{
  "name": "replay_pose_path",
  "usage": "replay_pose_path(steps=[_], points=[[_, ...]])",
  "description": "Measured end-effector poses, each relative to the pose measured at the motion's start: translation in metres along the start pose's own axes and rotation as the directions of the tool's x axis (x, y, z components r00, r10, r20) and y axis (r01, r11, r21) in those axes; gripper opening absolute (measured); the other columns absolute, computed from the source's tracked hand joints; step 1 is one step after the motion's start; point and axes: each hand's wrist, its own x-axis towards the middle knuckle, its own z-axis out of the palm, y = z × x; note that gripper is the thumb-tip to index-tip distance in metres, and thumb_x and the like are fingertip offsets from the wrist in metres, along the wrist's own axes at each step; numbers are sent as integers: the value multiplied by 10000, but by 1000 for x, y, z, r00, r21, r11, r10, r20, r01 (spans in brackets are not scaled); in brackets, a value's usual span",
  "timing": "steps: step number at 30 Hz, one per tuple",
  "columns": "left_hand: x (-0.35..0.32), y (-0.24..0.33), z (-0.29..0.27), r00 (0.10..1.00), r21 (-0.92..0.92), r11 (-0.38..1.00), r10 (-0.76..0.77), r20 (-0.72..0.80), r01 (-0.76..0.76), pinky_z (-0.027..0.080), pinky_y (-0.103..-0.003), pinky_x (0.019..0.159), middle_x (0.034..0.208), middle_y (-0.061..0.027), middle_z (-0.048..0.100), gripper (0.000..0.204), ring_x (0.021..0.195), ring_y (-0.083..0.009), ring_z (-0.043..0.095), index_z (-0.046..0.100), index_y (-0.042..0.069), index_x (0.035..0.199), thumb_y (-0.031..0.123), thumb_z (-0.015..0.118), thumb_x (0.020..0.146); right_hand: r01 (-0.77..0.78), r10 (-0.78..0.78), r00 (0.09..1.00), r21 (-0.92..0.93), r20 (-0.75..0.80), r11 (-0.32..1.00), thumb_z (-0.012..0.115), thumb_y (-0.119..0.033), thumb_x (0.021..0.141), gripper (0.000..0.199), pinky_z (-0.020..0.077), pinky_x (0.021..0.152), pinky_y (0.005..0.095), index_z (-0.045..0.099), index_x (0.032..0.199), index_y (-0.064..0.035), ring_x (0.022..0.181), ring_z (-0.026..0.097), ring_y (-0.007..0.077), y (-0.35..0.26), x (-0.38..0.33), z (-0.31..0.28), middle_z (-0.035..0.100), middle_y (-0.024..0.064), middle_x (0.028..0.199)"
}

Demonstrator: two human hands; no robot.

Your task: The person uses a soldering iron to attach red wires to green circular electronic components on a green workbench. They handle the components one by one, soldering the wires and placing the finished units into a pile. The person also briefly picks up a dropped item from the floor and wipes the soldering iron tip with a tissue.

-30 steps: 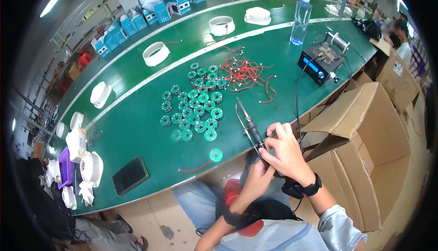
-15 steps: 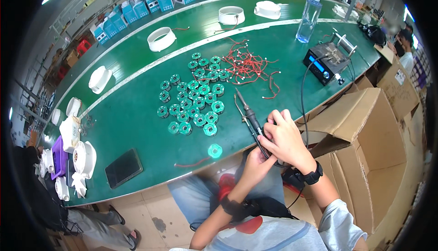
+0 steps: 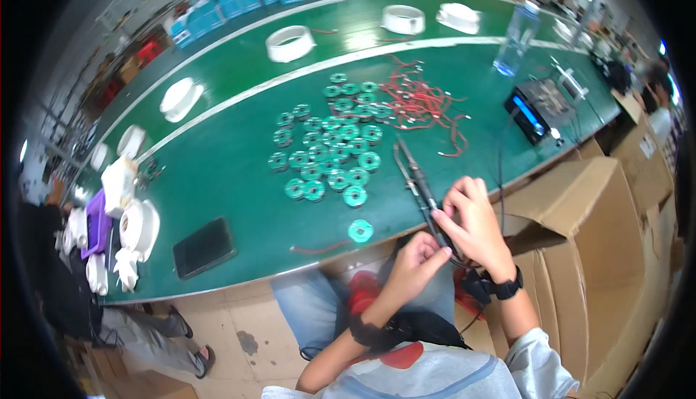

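Head view: soldering iron point(image 3: 419, 181) handle hidden inside right hand point(image 3: 475, 226), left hand point(image 3: 415, 265) alongside.

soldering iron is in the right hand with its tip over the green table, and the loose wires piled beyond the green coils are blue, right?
Not quite. The head view shows the soldering iron in the right hand, tip over the green table, but the loose wires beyond the green coils are red, not blue.

A lone ring point(image 3: 360, 231) lies on the table point(image 3: 232, 174) near its front edge, before the ring cluster point(image 3: 330, 152), wires point(image 3: 424, 102) behind.
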Motion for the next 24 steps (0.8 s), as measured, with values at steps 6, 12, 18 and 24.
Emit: replay_pose_path(steps=[6, 12, 18, 24], points=[[-60, 65, -31, 996, 489, 872, -51, 68, 11, 348, -226, 473, 579, 12, 454, 262, 533, -58, 426, 459, 50, 779, 276, 590, 763, -53, 52, 999, -25, -15, 998, 614, -124, 634, 191, 328, 778, 344, 488, 730, -17, 859, 401, 283, -21, -13, -15, 453, 124, 859], [-126, 100, -86, 1000, 455, 890, 2, 24, -13, 351, -243, 462, 593, -34, 491, 244, 527, -100, 462, 467, 23, 769, 237, 583, 761, -5, 7, 998, -28, 61, 1000, 576, -64, 658, 231, 323, 805, 323, 439, 832, 3, 907, 400, 267, -43, -21, -25, 428, 127, 940], [-220, 180, -221, 649, 608, 794, 464, -603, -3, 398, -198, 587, 685, 19, 508, 112, 661, -58, 476, 550, 22, 802, 131, 527, 789, -213, 191, 977, 312, 98, 926, 471, -58, 749, 226, 308, 778, 223, 434, 968, -18, 875, 389, 122, -38, -59, -46, 408, 64, 1008], [-283, 213, -384, 349, 654, 566, 559, -752, 502, 426, -244, 518, 623, -51, 559, 210, 545, -108, 523, 575, -3, 806, 188, 588, 720, -292, 257, 956, 405, 140, 866, 499, -80, 825, 253, 316, 880, 285, 447, 1058, 5, 1003, 426, 172, -50, -71, -47, 480, 82, 1039]])
